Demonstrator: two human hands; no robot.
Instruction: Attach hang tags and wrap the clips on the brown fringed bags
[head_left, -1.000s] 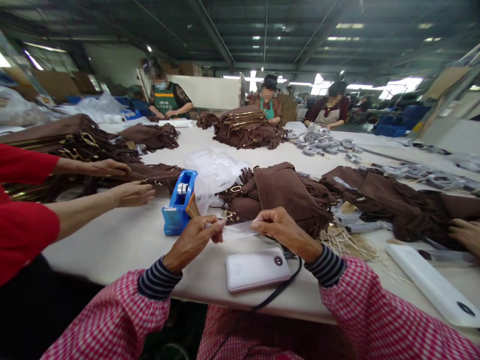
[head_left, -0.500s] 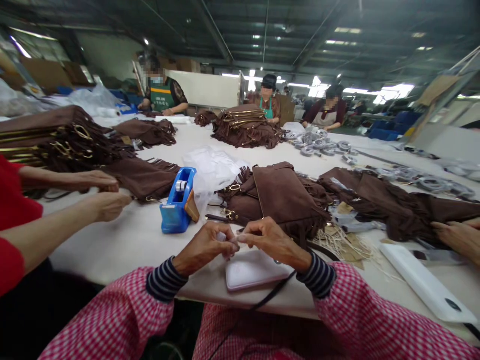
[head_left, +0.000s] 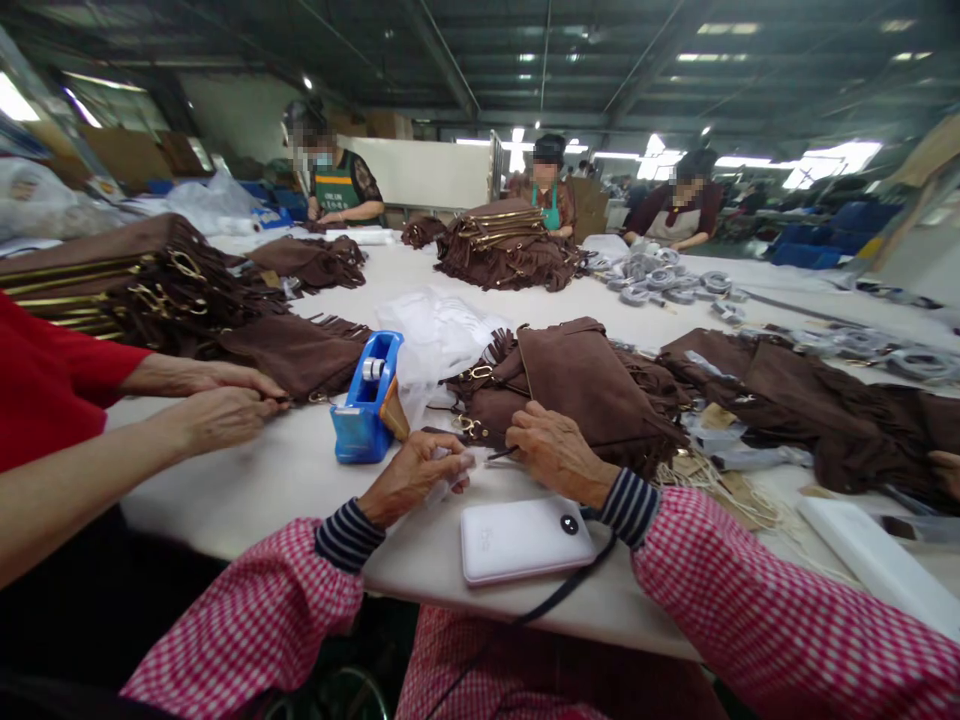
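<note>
At nine o'clock, a co-worker's hands (head_left: 225, 415) pinched the near edge of a brown fringed piece (head_left: 296, 355), perhaps to keep that edge under control. Nearer the middle, at ten to eleven o'clock from the wearer's left hand (head_left: 412, 475), a blue tape dispenser (head_left: 367, 405) stood upright on the table (head_left: 300, 490), seemingly placed within easy reach. The left hand was closed in a pinch around crumpled translucent film (head_left: 448, 478), fingertips gathered, probably because something so flimsy would slip from a loose grip. A white device (head_left: 525, 540) lay flat at four o'clock from that hand, close to the table edge, leaving the space above it usable. The right hand (head_left: 559, 450) had thumb and fingers closed on a thin dark strip (head_left: 501, 454), whose end pointed at the film, likely to bring the two near each other. The brown fringed bag (head_left: 589, 370) lay at twelve to one o'clock from the right hand, just beyond it, and pale cords (head_left: 712, 490) sat at three to four o'clock.
</note>
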